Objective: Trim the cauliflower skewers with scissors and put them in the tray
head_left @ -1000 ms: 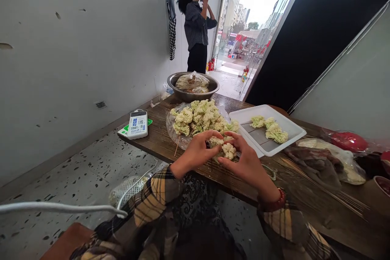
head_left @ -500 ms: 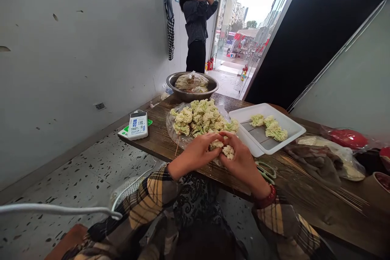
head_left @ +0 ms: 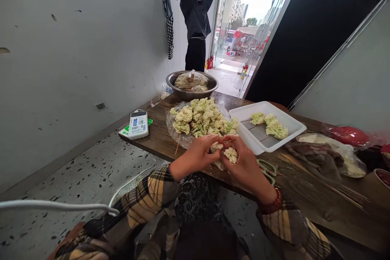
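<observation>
My left hand (head_left: pixel 199 155) and my right hand (head_left: pixel 241 162) meet over the table's near edge, fingers curled round pale cauliflower pieces. One floret (head_left: pixel 230 154) shows inside the curve of my right hand; another piece (head_left: pixel 216 146) sits between my left thumb and fingers. Just beyond them a heap of cauliflower (head_left: pixel 202 115) lies on a clear plastic bag. To the right, a white tray (head_left: pixel 294 128) holds several florets (head_left: pixel 276 126). Green-handled scissors (head_left: pixel 267 167) lie by my right wrist, partly hidden by it.
A metal bowl (head_left: pixel 170 85) with bagged food stands at the table's far end. A white power bank (head_left: pixel 138 125) lies at the left corner. Thin sticks (head_left: pixel 323 180), a cloth (head_left: pixel 317 156) and bags are on the right. A person (head_left: pixel 196 20) stands beyond the table.
My right hand has shifted slightly right and turned, showing more of its floret. The person beyond the table has turned and now has both arms raised to the head.
</observation>
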Demonstrator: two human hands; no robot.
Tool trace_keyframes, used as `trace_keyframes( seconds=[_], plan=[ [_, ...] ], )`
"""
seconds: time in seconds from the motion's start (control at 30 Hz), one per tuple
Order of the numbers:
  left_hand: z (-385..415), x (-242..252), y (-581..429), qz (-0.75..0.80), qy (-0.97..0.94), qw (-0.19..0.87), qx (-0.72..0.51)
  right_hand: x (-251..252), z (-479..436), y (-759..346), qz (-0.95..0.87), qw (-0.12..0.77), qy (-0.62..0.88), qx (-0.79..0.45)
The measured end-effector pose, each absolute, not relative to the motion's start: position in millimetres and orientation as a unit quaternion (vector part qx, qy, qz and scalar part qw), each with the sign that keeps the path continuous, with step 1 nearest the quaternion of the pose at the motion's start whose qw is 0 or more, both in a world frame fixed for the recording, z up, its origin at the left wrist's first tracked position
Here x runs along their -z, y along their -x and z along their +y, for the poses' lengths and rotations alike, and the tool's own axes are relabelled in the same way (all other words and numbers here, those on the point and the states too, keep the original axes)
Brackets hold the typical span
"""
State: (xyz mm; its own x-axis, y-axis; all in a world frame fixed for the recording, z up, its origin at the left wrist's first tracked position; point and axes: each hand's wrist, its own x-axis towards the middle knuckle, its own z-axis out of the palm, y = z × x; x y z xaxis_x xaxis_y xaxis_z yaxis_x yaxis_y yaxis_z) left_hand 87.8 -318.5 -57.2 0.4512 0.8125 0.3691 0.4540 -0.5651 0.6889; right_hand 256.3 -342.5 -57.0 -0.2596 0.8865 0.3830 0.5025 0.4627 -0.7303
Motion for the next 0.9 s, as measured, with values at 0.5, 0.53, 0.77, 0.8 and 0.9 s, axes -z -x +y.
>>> trace_keyframes(
  seconds=[0.5, 0.53, 0.77, 0.8, 0.9],
  plan=[
    [-331.4, 57.6, -98.9, 0.347, -0.864, 0.186, -0.314, 64.4, -356.9, -268.6, -0.761, 0.4, 0.448, -0.246],
    [-330.7, 57.6, -96.5, 0.345, -0.863, 0.193, -0.314, 65.0, -358.0, -272.6, -0.763, 0.395, 0.451, -0.242],
    [-312.1, 36.4, -40.8, 0.526, -0.698, 0.237, -0.424, 62.5, -364.5, -327.1, -0.697, 0.406, 0.563, -0.178],
    [-311.6, 34.0, -38.3, 0.512, -0.687, 0.273, -0.437, 60.0, -364.1, -327.9, -0.695, 0.411, 0.563, -0.178],
    [-315.2, 33.7, -44.4, 0.445, -0.626, 0.423, -0.481, 51.7, -355.0, -315.4, -0.69, 0.421, 0.554, -0.201]
  ],
)
